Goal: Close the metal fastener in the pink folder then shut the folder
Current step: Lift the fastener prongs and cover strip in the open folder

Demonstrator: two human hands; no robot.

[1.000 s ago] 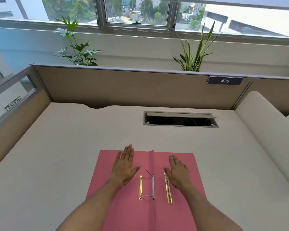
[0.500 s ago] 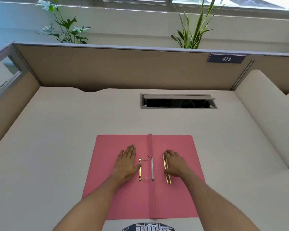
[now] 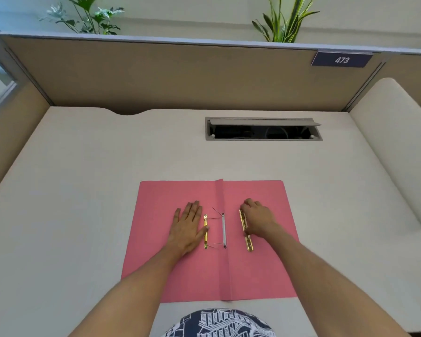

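Note:
A pink folder [image 3: 260,271] lies open and flat on the desk in front of me. At its spine sits a white fastener strip [image 3: 223,230] with two thin metal prongs sticking out to the left. A gold bar [image 3: 205,235] lies left of the spine, and a second loose gold bar [image 3: 247,235] lies on the right leaf. My left hand [image 3: 188,227] rests flat on the left leaf, thumb touching the left gold bar. My right hand [image 3: 258,220] curls over the right gold bar, fingers gripping its upper part.
The cream desk [image 3: 83,190] is walled by tan partitions [image 3: 156,76] at the back and left. A grey cable slot [image 3: 263,128] with its flap raised is set into the desk behind the folder. A rounded cream divider [image 3: 394,147] runs along the right side.
The view has tilted downward, so the folder sits higher in frame. Both hands slid inward to the gold bars, and my right hand's fingers have curled onto the right bar.

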